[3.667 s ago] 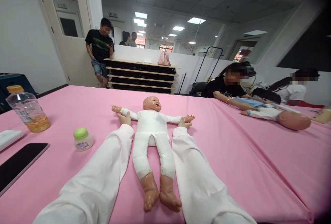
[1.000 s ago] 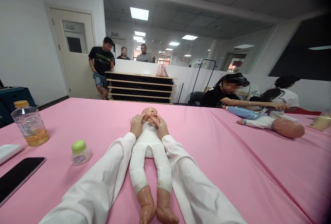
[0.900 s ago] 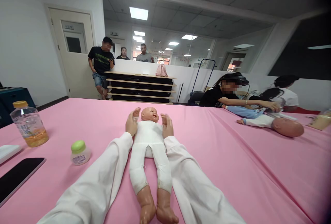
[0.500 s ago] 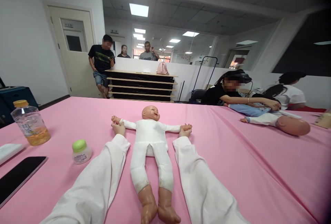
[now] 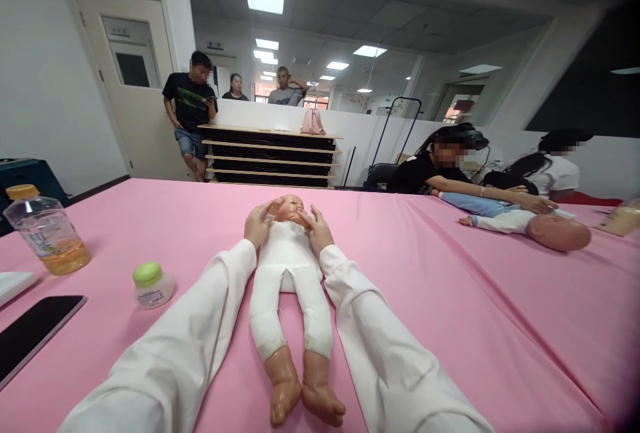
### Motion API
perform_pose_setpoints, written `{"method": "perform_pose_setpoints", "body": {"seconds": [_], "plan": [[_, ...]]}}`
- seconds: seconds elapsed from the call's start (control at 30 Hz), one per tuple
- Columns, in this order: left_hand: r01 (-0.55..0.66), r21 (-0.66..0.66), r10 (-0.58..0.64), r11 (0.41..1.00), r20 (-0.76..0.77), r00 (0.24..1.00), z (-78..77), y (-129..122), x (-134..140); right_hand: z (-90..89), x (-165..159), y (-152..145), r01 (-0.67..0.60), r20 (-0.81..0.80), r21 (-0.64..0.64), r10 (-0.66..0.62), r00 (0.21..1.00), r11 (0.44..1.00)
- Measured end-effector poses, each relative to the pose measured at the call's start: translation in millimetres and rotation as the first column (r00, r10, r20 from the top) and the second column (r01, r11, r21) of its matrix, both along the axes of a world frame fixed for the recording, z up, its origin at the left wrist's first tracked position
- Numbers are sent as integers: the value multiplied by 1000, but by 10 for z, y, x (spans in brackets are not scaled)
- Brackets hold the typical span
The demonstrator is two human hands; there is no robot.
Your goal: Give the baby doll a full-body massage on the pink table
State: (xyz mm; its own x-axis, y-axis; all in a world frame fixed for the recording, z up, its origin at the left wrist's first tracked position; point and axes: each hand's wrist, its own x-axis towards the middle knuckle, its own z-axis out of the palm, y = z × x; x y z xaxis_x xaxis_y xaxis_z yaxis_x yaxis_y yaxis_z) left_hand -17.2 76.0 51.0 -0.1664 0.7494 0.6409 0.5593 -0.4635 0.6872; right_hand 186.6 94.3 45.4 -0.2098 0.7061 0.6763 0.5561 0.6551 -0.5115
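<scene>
A baby doll (image 5: 287, 256) with a white cloth body lies on its back on the pink-covered table (image 5: 410, 273), its feet toward me. My left hand (image 5: 259, 221) is at the left side of the doll's head, fingers stretched out over its edge. On the other side, my right hand (image 5: 319, 228) has its fingers apart, with fingertips by the doll's cheek and mouth. Whether the fingers touch the head or hover just over it, I cannot tell. The doll's arms are hidden behind my hands and white sleeves.
To the left stand a jar with a green lid (image 5: 153, 285) and a bottle of amber drink (image 5: 50, 233), near a black phone (image 5: 37, 333). At the right, a person in a headset (image 5: 453, 159) reaches over another doll (image 5: 555, 229). Low shelving (image 5: 270, 156) stands behind the table.
Both my hands have let go of the doll's outstretched arms and moved inward and up to its head. The co-worker's hand at the right has moved slightly toward the other doll's head.
</scene>
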Motion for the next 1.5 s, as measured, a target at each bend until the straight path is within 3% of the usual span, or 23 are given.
{"method": "perform_pose_setpoints", "body": {"seconds": [0.1, 0.17, 0.37, 0.47, 0.57, 0.67, 0.8, 0.9, 1.03, 1.2, 1.3, 1.5], "plan": [[12, -51, -27, 999, -301, 953, 3, -11, 104, -25, -123, -29, -13, 262, 12, 10, 965, 1000], [-7, -51, -14, 999, -400, 917, -54, -16, 134, -51, -145, -49, 2, 362, 21, -10, 932, 1000], [-8, -21, -2, 1000, -435, 900, -132, -39, 169, -70, -153, -106, 16, 406, 1, -15, 914, 1000], [-81, -1, 78, 997, -287, 955, -124, -67, 104, -119, -95, -100, 65, 214, -13, -60, 975, 998], [-222, -46, 224, 974, 29, 974, -187, -92, -102, -245, 103, -48, 90, -182, -37, -95, 979, 995], [-351, -194, 396, 916, 311, 864, -319, -118, -401, -425, 432, 37, 122, -530, -84, -148, 835, 989], [-356, -391, 514, 849, 452, 729, -461, -153, -687, -625, 865, 144, 123, -778, -303, -320, 541, 945], [-362, -422, 538, 831, 445, 716, -495, -156, -731, -673, 1011, 192, 73, -817, -427, -420, 395, 901], [-353, -440, 539, 826, 433, 722, -505, -146, -713, -649, 980, 224, 185, -832, -444, -480, 279, 877], [-357, -455, 552, 816, 425, 718, -509, -141, -732, -636, 935, 229, 231, -837, -434, -485, 255, 871], [-403, -426, 578, 810, 468, 668, -512, -129, -750, -627, 949, 222, 241, -839, -427, -481, 253, 872], [-399, -357, 534, 845, 525, 662, -553, -75, -789, -588, 936, 201, 247, -823, -430, -489, 288, 868]]}}
